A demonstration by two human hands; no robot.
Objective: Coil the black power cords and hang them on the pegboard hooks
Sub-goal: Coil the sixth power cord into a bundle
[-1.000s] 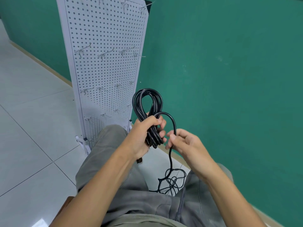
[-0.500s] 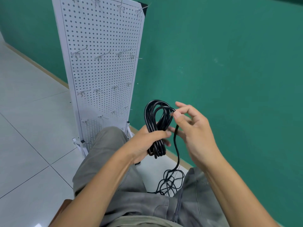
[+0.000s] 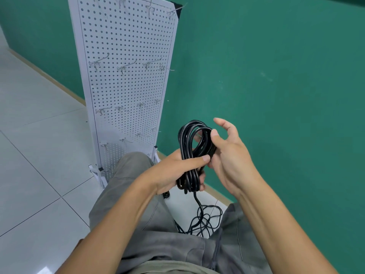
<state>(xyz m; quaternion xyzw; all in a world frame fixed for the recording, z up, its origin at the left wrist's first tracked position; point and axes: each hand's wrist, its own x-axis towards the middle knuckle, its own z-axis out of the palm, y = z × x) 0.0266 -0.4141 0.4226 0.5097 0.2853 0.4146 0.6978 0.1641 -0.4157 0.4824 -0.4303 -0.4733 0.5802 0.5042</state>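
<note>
My left hand (image 3: 173, 171) grips a black power cord coil (image 3: 189, 147) around its middle, thumb across the front. The coil's loops stand up above my fist and hang below it. My right hand (image 3: 229, 155) is against the coil's right side, thumb pressing the top strands, fingers loosely spread behind. A loose tail (image 3: 199, 206) drops from the coil to a tangle of cord (image 3: 205, 220) on the floor between my knees. The white pegboard (image 3: 126, 46) with several empty metal hooks (image 3: 125, 67) stands just beyond my left knee.
A green wall (image 3: 276, 76) runs close on the right, behind the pegboard. Pale floor tiles (image 3: 39, 155) stretch to the left. My grey-trousered legs (image 3: 126, 194) fill the lower middle. The pegboard's white feet (image 3: 94, 171) rest on the floor.
My right hand carried the loose strand up and over onto the coil, adding another loop, and now rests against the coil's right side. The left hand has kept its grip.
</note>
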